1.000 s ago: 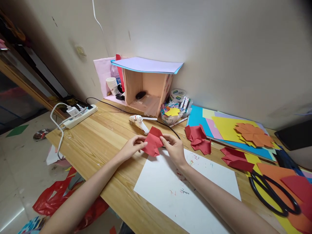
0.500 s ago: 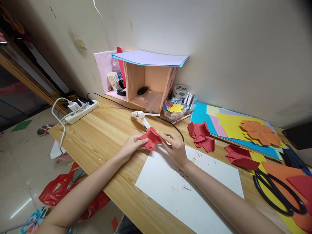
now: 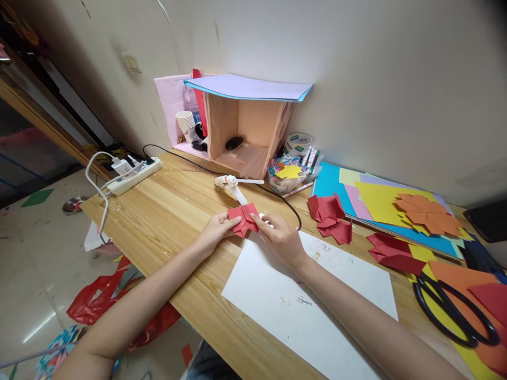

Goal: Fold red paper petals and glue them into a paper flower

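Observation:
A folded red paper piece (image 3: 243,218) is held between both hands just above the wooden table (image 3: 166,211). My left hand (image 3: 216,233) pinches its left side with thumb and fingers closed. My right hand (image 3: 282,237) pinches its right edge in the same way. Under my right wrist lies a white sheet of paper (image 3: 309,306) with small colour marks. A white glue gun (image 3: 232,187) lies right behind the red piece.
More folded red pieces (image 3: 330,215) lie to the right, beside a stack of coloured sheets (image 3: 380,203) bearing an orange paper flower (image 3: 428,215). Black scissors (image 3: 451,311) rest at the right. A wooden box (image 3: 245,134), a bowl of scraps (image 3: 287,178) and a power strip (image 3: 134,174) stand behind.
The red piece has been lowered and folded flatter between my hands. The view has shifted slightly, so everything sits a little higher and to the right.

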Motion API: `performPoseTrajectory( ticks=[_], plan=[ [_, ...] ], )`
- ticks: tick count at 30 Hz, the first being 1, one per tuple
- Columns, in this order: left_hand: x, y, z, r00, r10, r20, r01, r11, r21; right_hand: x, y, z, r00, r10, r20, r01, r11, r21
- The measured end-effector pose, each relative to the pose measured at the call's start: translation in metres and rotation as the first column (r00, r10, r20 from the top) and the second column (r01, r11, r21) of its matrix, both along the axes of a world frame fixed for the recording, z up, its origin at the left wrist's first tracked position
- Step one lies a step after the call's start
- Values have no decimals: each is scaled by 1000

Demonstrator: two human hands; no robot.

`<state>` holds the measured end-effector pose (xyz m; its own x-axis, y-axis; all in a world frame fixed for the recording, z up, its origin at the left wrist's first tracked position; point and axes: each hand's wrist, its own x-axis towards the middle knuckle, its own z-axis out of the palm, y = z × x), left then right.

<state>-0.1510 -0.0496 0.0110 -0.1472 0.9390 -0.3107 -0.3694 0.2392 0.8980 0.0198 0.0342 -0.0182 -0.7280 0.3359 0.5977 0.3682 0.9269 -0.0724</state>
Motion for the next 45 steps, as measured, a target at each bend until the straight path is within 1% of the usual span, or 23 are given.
performPoseTrajectory(
  ticks=[5,10,14,18,22,24,28,30,32,33,34,35,36,38,39,41,42,43,45],
  plan=[
    [0,1,-4,1000,-14,-12,14,1000,26,-1,-2,-2,999,6,54,-4,1000,-29],
    [-1,1,-8,998,20,-60,-19,1000,16,0,-2,-3,997,24,79,-19,998,-61],
    [-1,1,-11,994,45,-104,-42,999,26,0,-2,-3,992,14,122,-12,1000,-23],
    [-1,1,-10,992,43,-122,-40,999,26,0,-3,0,990,7,144,-10,1000,17],
    [0,1,-9,987,54,-152,-53,999,8,-1,-4,2,989,12,149,-17,999,31],
    [1,0,-9,979,62,-194,-64,998,-3,-1,-5,3,988,19,150,-22,999,24],
    [2,0,-10,934,103,-342,-121,992,-31,-4,-10,4,990,50,130,-47,999,-25],
    [2,1,-11,916,117,-383,-138,990,-29,-5,-13,6,993,59,99,-52,996,-70],
    [1,1,-11,911,120,-395,-142,989,-27,-5,-14,8,998,54,38,-48,987,-155],
    [1,1,-11,910,116,-399,-138,990,-28,-5,-15,9,999,40,-9,-41,975,-219],
    [1,1,-10,908,107,-406,-130,991,-30,-5,-14,10,998,19,-64,-37,953,-301],
    [2,1,-9,905,89,-417,-114,993,-34,-5,-14,12,992,-8,-123,-42,917,-396],
    [2,0,-8,901,63,-430,-88,995,-38,-5,-12,13,983,-38,-181,-57,867,-495],
    [5,-1,-6,888,-9,-459,-10,999,-40,-6,-10,13,959,-89,-268,-122,728,-675],
    [6,-2,-5,881,-48,-471,34,999,-39,-7,-9,13,952,-97,-292,-160,653,-740],
    [10,-4,-5,867,-110,-486,107,994,-34,-10,-7,11,949,-84,-302,-215,526,-823],
    [11,-5,-6,860,-127,-494,129,991,-30,-11,-7,10,951,-73,-301,-231,480,-846],
    [12,-5,-6,853,-134,-504,140,990,-26,-12,-7,9,952,-63,-300,-241,447,-861],
    [13,-6,-7,841,-128,-526,143,990,-12,-12,-7,6,951,-63,-302,-250,413,-876]
  ],
)
